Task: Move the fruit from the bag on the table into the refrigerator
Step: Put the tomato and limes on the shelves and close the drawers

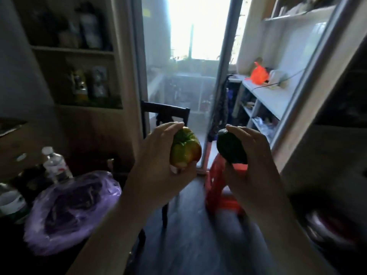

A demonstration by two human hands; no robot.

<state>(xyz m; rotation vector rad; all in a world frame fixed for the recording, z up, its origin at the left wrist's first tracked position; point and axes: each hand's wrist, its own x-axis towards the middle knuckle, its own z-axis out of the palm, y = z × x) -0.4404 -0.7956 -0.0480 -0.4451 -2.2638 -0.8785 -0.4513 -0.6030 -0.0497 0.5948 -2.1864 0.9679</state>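
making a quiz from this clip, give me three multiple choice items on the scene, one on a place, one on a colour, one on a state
1. Where is the bag?
A) lower left, by a bottle
B) on a stool
C) on the right shelf

2. What colour is the right fruit?
A) orange
B) dark green
C) white

3. The left hand is:
A) open and idle
B) gripping the left fruit
C) pressing the bag

Answers:
1 A, the purple bag lies just below the bottle.
2 B, it looks near black-green in the right hand.
3 B, fingers and thumb curl round the yellow-green fruit.
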